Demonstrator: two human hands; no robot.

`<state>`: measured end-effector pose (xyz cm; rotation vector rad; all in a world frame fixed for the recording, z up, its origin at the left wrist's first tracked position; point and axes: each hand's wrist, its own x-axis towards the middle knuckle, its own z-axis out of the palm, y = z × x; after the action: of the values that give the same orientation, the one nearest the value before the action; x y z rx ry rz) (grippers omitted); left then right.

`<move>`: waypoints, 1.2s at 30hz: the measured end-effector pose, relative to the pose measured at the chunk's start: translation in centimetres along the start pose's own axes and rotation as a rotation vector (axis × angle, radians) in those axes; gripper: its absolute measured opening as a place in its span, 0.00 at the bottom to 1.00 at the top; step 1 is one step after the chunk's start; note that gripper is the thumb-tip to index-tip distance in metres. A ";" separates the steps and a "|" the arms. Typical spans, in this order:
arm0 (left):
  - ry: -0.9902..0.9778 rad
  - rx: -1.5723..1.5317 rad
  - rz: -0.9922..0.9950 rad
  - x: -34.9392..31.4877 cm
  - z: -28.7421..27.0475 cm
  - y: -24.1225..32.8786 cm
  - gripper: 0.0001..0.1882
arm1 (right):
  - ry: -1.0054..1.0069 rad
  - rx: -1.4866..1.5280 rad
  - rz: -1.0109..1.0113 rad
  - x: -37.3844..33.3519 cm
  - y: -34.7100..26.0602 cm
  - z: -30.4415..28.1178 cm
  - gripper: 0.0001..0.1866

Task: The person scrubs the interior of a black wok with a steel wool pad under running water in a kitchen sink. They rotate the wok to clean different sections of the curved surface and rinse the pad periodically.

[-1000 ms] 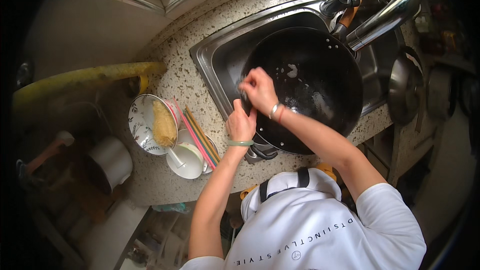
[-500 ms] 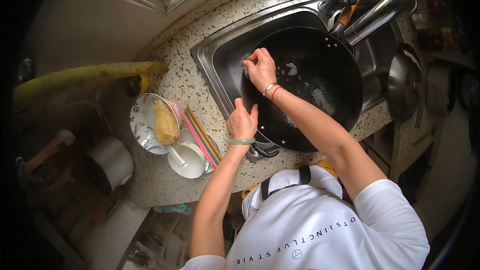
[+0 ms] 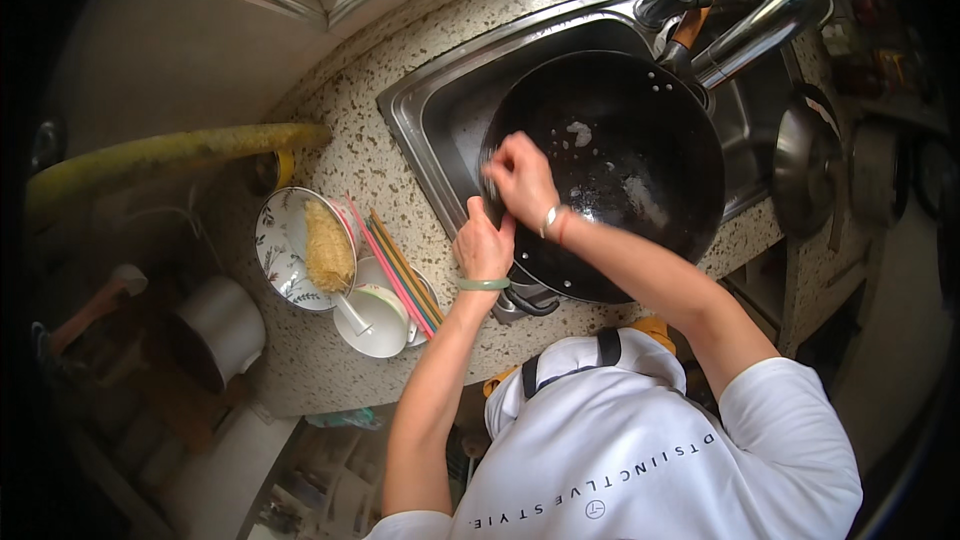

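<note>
Counter: speckled stone (image 3: 365,160), runs under pretty much everything; the near edge is partly lost behind the person.
Sink: steel one (image 3: 410,105), set into the counter, a good chunk of it covered up.
Wok: big black thing (image 3: 650,155) sitting over the sink, whitish patches inside. Can't tell what its underside rests on. Forearm blocks part of the inside, and the faucet (image 3: 765,35) cuts across near its wooden handle (image 3: 688,28).
Lid-looking thing: round and metal (image 3: 805,175), off to the right, kinda murky.
Pot: pale (image 3: 225,330), far left, mouth lost in the dark.
Patterned bowl: on the counter (image 3: 275,250), with a tan brush (image 3: 328,250) in it, white handle poking out over the rim.
Left hand: clamped on the wok's near-left rim (image 3: 485,245), thumb inside; some fingers hidden.
Right hand: fingers pinched together on a scrubber (image 3: 522,178), at the wok's left edge, a bit blurry.
Sticks: bunch of colored ones (image 3: 405,275) beside the bowls, lower ends by the forearm.
Scrubber: greyish smear (image 3: 489,172), mostly under the fingers, shape's anyone's guess.
</note>
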<state>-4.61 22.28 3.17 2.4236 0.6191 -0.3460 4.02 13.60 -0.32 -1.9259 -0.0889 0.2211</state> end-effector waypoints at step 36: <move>0.151 -0.025 0.283 10.3 -2.7 -1.9 0.16 | -0.238 -0.269 -0.218 0.0 3.1 -6.3 0.14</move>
<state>3.55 28.89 0.47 2.4852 0.3331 -0.0381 5.09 6.66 -1.03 -2.1297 -0.5070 0.3026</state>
